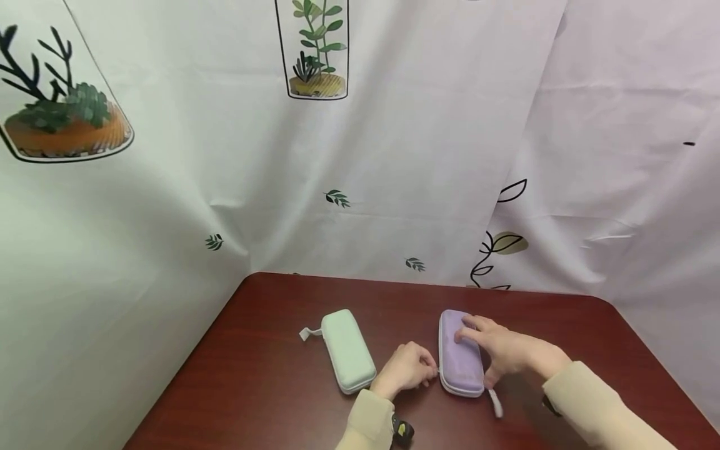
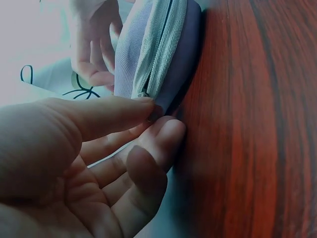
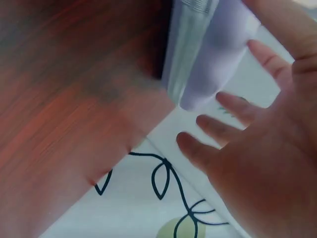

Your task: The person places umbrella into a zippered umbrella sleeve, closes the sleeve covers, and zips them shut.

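A purple zip case [image 1: 460,354] lies on the table, its pale zipper [image 2: 161,49] running along the side. At the case's left edge my left hand [image 1: 409,368] pinches the zipper pull [image 2: 143,94] between thumb and forefinger; the fingers mostly hide the pull. My right hand [image 1: 502,347] reaches over the case from the right, with fingertips on its top and the thumb by its near right corner. In the right wrist view those fingers [image 3: 237,106] are spread and fairly straight. A white wrist strap [image 1: 495,403] trails from the case's near right corner.
A mint green zip case [image 1: 347,350] with a pale strap [image 1: 311,333] lies left of my left hand. Both sit on a dark red wood-grain table [image 1: 270,387]. White cloth [image 1: 394,156] printed with plants hangs behind and beside the table.
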Tool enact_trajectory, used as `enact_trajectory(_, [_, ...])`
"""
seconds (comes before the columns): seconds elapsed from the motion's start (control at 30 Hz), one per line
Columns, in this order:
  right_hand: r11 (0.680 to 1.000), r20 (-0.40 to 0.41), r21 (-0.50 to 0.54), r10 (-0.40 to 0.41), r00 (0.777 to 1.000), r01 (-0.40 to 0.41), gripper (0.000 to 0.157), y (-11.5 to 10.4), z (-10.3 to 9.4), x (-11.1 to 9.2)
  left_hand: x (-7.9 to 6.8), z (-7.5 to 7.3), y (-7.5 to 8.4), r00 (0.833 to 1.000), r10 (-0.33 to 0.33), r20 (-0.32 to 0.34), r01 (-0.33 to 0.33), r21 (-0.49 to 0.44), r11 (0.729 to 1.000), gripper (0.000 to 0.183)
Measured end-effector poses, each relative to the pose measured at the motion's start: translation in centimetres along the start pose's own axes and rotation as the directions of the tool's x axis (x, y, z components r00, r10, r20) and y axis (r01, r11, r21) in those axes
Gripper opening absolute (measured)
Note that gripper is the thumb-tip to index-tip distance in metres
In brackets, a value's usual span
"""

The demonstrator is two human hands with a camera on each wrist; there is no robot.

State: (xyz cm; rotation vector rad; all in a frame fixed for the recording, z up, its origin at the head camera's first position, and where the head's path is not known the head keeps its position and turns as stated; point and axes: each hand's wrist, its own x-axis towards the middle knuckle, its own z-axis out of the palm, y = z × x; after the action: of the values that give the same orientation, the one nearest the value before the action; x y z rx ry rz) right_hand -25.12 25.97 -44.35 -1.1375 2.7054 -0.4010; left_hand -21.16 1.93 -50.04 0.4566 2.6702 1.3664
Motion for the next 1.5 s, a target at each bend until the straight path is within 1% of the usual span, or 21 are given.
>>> enact_trajectory(0.1, [0.998, 0.023, -0.049, -0.032, 0.999, 0.033, 0.085, -0.2, -0.1, 0.2, 0.0, 0.0, -0.2, 1.0, 0.019, -0.012, -0.018, 0.009, 1.0, 0.016])
enact_trajectory(0.23, [0.996, 0.064, -0.082, -0.022, 0.998, 0.027, 0.083, 0.0, -0.8, 0.0, 0.2, 0.0, -0.2, 0.999, 0.041, -0.007, -0.041, 0.017, 0.999, 0.015])
enact_trajectory(0.3, [0.992, 0.062, -0.117, -0.037, 0.997, 0.044, 0.082, 0.1, -0.9, 0.0, 0.3, 0.0, -0.2, 0.999, 0.043, -0.011, -0.043, 0.026, 0.999, 0.015])
enact_trajectory(0.33, [0.988, 0.051, -0.142, -0.059, 0.997, 0.066, 0.082, 0.2, -0.9, 0.1, 0.3, -0.1, -0.2, 0.999, 0.04, -0.017, -0.039, 0.032, 0.999, 0.016])
enact_trajectory(0.4, [0.969, 0.012, -0.213, -0.126, 0.992, 0.126, 0.081, 0.4, -0.6, 0.4, 0.3, -0.1, -0.2, 0.999, 0.037, -0.028, -0.036, 0.043, 0.998, 0.016])
enact_trajectory(0.47, [0.944, -0.027, -0.279, -0.19, 0.981, 0.175, 0.078, 0.5, -0.2, 0.8, 0.3, -0.1, -0.2, 0.999, 0.034, -0.035, -0.032, 0.043, 0.999, 0.016])
enact_trajectory(0.57, [0.911, -0.061, -0.35, -0.255, 0.965, 0.218, 0.077, 0.7, 0.6, 1.5, 0.3, 0.0, -0.3, 0.999, 0.027, -0.031, -0.026, 0.01, 1.0, 0.015])
enact_trajectory(0.63, [0.897, -0.063, -0.376, -0.276, 0.959, 0.233, 0.077, 0.7, 1.0, 1.8, 0.3, 0.1, -0.3, 0.999, 0.018, -0.03, -0.019, -0.024, 1.0, 0.016])
enact_trajectory(0.73, [0.87, -0.063, -0.408, -0.328, 0.943, 0.276, 0.078, 1.0, 1.4, 2.2, 0.2, 0.0, -0.5, 0.999, 0.004, -0.034, -0.007, -0.065, 0.998, 0.016])
enact_trajectory(0.8, [0.851, -0.072, -0.427, -0.37, 0.926, 0.307, 0.08, 1.1, 1.6, 2.4, 0.2, -0.1, -0.6, 0.999, 0.006, -0.037, -0.009, -0.074, 0.997, 0.016])
enact_trajectory(0.87, [0.839, -0.086, -0.436, -0.398, 0.913, 0.325, 0.082, 1.2, 1.8, 2.6, 0.1, -0.2, -0.7, 0.999, 0.006, -0.05, -0.01, -0.069, 0.998, 0.016])
enact_trajectory(0.93, [0.844, -0.1, -0.429, -0.399, 0.912, 0.322, 0.084, 1.3, 1.9, 2.8, 0.1, -0.3, -0.9, 0.998, -0.001, -0.069, -0.003, -0.058, 0.998, 0.016])
enact_trajectory(1.0, [0.859, -0.116, -0.413, -0.38, 0.918, 0.303, 0.084, 1.4, 2.1, 2.8, 0.1, -0.4, -1.0, 0.996, -0.008, -0.086, 0.005, -0.046, 0.999, 0.016])
enact_trajectory(1.1, [0.886, -0.144, -0.379, -0.343, 0.928, 0.268, 0.081, 1.6, 2.4, 2.7, 0.2, -0.5, -1.1, 0.995, -0.01, -0.098, 0.007, -0.026, 1.0, 0.016])
enact_trajectory(1.17, [0.896, -0.167, -0.365, -0.33, 0.929, 0.252, 0.078, 1.9, 2.6, 2.7, 0.2, -0.6, -1.1, 0.995, -0.008, -0.101, 0.006, -0.018, 1.0, 0.016])
enact_trajectory(1.33, [0.916, -0.217, -0.34, -0.297, 0.93, 0.213, 0.076, 2.3, 3.1, 2.7, 0.4, -0.8, -1.2, 0.993, -0.003, -0.116, 0.004, 0.007, 1.0, 0.015])
enact_trajectory(1.5, [0.934, -0.246, -0.325, -0.236, 0.94, 0.149, 0.075, 2.2, 3.2, 2.8, 0.4, -1.1, -1.4, 0.991, 0.016, -0.134, -0.012, 0.031, 0.999, 0.015])
